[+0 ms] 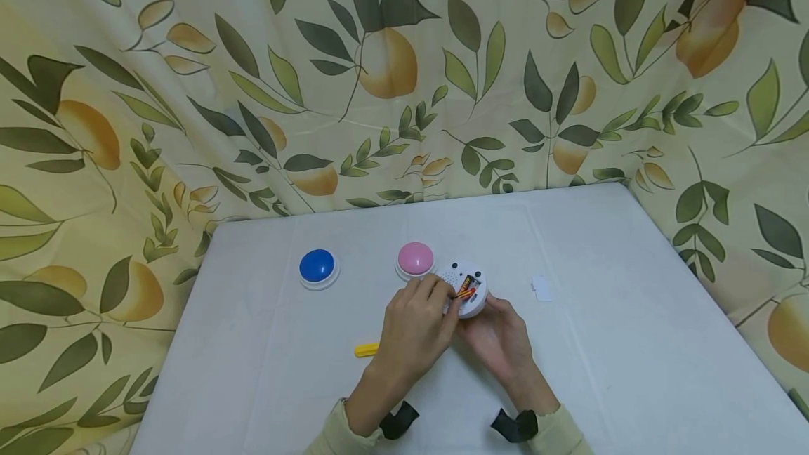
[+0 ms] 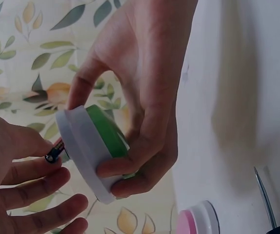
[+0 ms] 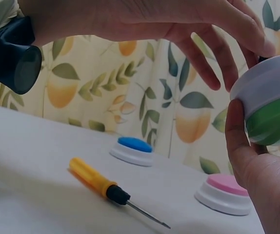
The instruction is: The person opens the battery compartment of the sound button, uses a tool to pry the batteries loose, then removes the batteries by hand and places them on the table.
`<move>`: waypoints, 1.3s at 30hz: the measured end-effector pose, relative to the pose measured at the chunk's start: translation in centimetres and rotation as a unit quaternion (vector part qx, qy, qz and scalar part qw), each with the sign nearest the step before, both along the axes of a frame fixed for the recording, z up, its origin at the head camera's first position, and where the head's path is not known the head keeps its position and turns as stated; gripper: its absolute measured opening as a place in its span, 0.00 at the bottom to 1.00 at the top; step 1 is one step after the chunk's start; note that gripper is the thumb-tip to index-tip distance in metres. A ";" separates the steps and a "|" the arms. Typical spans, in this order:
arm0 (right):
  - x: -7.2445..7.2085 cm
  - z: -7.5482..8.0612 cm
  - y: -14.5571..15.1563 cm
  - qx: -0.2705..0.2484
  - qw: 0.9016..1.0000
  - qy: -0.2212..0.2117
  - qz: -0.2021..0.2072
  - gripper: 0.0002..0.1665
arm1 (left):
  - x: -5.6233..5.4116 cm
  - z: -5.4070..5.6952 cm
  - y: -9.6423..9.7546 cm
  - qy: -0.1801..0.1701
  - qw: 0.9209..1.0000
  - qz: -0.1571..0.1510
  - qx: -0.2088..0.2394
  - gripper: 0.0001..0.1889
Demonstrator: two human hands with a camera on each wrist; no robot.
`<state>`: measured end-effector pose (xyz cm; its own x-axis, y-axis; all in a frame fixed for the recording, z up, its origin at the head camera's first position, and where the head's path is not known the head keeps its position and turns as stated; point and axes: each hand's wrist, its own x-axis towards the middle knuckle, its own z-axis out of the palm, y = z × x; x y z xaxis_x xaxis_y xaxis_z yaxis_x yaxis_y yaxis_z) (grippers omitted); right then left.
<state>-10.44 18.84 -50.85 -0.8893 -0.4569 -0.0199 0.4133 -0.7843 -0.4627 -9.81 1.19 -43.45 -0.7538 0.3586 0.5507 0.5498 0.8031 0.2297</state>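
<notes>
A white round button device (image 1: 456,274) with a green dome (image 3: 276,122) is held in my right hand (image 1: 502,343), thumb and fingers around its rim. Its underside faces up toward the head camera, showing a battery compartment with a black-and-orange battery (image 1: 470,281) in it. My left hand (image 1: 411,325) pinches a small battery (image 2: 56,151) between thumb and forefinger at the compartment. In the left wrist view, the battery's end sticks out from the underside, and the other left fingers are spread apart.
Behind the hands stand a pink button (image 1: 416,258) and, farther left, a blue button (image 1: 317,265), both on white bases. A yellow-handled screwdriver (image 3: 93,178) lies on the white table (image 1: 632,371). A small white piece (image 1: 541,288) lies to the right. A patterned curtain (image 1: 404,125) hangs behind.
</notes>
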 end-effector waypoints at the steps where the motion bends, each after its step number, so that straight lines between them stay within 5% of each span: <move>1: 0.0 0.0 0.0 -0.002 1.000 0.002 0.001 0.37 | 0.0 0.1 0.0 0.002 1.000 0.000 -0.001 0.08; 13: 0.0 -0.2 0.2 -0.021 1.000 0.000 0.004 0.36 | 0.0 0.9 -0.1 -0.002 1.000 -0.008 0.005 0.10; 27: 0.7 -0.9 2.5 -0.092 0.996 -0.006 -0.004 0.32 | -1.3 1.7 -0.1 -0.082 0.989 -0.042 0.118 0.07; 31: 1.2 -1.0 3.7 -0.114 0.993 -0.013 -0.012 0.29 | -2.5 1.4 0.2 -0.154 0.967 -0.053 0.197 0.06; 37: 2.0 -0.9 5.3 -0.128 0.991 -0.014 -0.038 0.28 | -4.5 -0.5 1.5 -0.284 0.886 -0.072 0.360 0.06; 39: 2.2 -0.8 5.7 -0.134 0.990 -0.012 -0.042 0.29 | -5.1 -1.2 2.0 -0.306 0.869 -0.074 0.382 0.06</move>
